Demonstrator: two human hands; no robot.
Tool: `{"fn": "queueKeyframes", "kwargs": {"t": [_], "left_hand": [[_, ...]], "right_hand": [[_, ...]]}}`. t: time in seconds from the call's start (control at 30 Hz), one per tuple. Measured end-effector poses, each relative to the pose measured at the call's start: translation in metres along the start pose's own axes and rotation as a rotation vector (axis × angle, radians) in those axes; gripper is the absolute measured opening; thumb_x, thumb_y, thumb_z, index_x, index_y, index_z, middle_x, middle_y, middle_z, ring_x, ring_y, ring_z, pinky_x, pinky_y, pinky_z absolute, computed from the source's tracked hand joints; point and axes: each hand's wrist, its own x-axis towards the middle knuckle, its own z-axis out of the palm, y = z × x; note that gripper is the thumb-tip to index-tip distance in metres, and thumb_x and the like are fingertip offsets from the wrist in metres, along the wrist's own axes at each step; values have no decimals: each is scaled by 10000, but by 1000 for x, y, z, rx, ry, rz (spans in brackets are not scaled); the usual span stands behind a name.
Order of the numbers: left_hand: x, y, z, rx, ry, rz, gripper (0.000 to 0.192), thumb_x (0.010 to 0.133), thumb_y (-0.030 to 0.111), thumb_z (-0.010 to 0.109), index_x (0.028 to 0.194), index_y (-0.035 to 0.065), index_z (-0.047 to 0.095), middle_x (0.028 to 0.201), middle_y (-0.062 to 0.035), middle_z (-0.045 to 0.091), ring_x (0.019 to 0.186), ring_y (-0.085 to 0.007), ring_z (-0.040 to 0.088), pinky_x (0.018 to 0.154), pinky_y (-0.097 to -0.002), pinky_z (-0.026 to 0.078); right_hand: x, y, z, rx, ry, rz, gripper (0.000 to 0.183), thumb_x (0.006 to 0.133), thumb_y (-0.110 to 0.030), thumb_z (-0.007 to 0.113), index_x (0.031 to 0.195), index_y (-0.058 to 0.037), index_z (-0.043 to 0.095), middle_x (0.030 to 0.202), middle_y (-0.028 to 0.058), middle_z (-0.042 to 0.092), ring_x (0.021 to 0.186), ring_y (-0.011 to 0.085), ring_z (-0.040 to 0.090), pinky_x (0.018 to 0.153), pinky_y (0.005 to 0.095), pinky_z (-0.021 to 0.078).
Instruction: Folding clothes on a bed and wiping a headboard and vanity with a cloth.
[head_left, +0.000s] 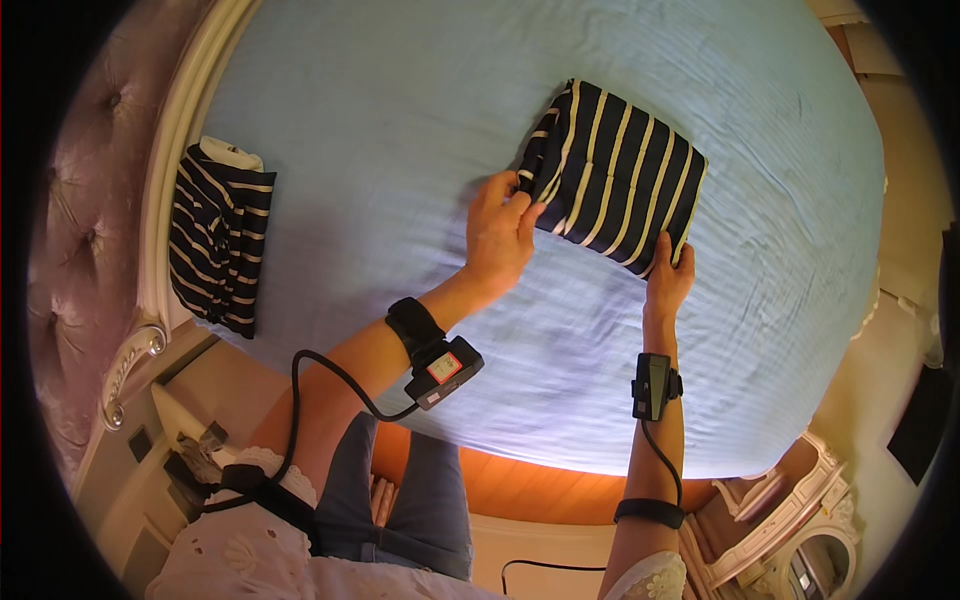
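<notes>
A folded black cloth garment with cream stripes (619, 176) lies on the light blue bed sheet (360, 135). My left hand (502, 229) pinches its near left corner, where several folded layers show along the side. At the near right corner, my right hand (669, 276) grips the edge, thumb on top and the other fingers partly hidden. A second striped bundle (221, 240), dark with pale stripes and a white part at its top, rests at the left side of the bed, apart from both hands.
A cream bed frame (169, 157) and a tufted mauve headboard (90, 240) stand at the left. Carved cream furniture (787, 510) is at the lower right, beside the wooden floor (525, 480). Cabled black devices (444, 373) are strapped to both my forearms.
</notes>
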Motion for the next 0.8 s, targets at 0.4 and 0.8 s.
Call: {"fn": "queueKeyframes", "kwargs": {"t": [0.4, 0.8], "left_hand": [[9, 2, -34, 174, -5, 275, 243, 697, 42, 585, 933, -1, 549, 1040, -128, 513, 966, -280, 477, 832, -360, 362], [56, -28, -20, 98, -441, 565, 465, 550, -96, 560, 1000, 14, 577, 1059, -85, 568, 1033, -257, 495, 850, -347, 414]], "right_hand": [[-31, -22, 3, -376, 121, -469, 386, 742, -221, 636, 1028, -11, 486, 1016, 142, 518, 911, 253, 494, 787, 363, 382], [-10, -1, -19, -486, -247, -766, 552, 593, 114, 504, 1113, -68, 533, 1118, 99, 549, 1118, 273, 464, 975, 405, 314]]}}
